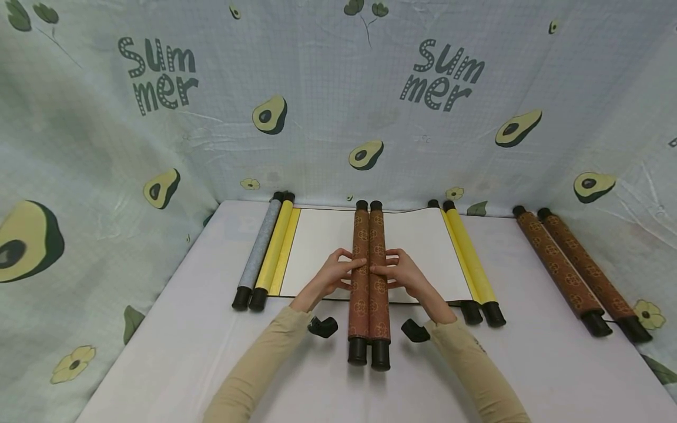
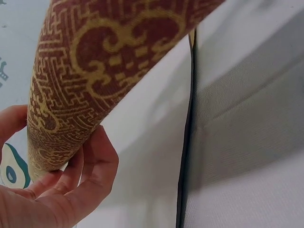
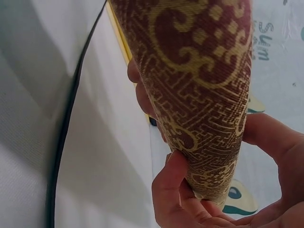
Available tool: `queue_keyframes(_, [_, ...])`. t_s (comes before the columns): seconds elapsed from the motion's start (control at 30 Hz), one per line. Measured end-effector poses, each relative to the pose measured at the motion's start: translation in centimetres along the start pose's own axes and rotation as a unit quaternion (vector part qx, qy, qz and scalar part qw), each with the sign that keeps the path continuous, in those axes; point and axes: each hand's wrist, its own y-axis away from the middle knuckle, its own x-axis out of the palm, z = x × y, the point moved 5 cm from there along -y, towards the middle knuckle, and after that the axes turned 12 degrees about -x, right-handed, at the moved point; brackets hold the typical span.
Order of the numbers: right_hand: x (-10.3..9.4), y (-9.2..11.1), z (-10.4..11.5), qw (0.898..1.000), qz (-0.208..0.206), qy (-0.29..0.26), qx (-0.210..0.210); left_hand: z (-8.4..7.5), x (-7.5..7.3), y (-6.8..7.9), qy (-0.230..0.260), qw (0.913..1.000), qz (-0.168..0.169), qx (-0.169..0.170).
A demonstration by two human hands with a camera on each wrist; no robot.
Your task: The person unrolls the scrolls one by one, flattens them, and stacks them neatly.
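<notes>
A brown scroll [image 1: 360, 311] with gold patterning and black end knobs is rolled up from both sides, its two rolls side by side. Both hands hold it above an unrolled scroll. My left hand [image 1: 334, 271] grips the left roll, thumb on top and fingers curled beneath, as the left wrist view also shows. On the other side my right hand [image 1: 408, 273] grips the right roll [image 1: 378, 311] the same way. Below them the unrolled scroll [image 1: 319, 247] shows white paper with yellow bands; the brown rolls hide its middle.
At the unrolled scroll's left end lie a yellow roll [image 1: 274, 249] and a grey roll [image 1: 259, 247]; another yellow roll [image 1: 471, 258] lies at its right end. A second brown scroll [image 1: 560, 264] rests far right. A printed cloth [image 1: 328, 76] hangs behind the white table [image 1: 174, 352].
</notes>
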Motion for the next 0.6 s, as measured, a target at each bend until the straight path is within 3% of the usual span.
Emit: queue_keyframes(0.6, [-0.49, -0.08, -0.62, 1.000, 0.010, -0.023, -0.009, 0.69, -0.62, 0.12, 0.012, 0.9999, 0.003, 0.007])
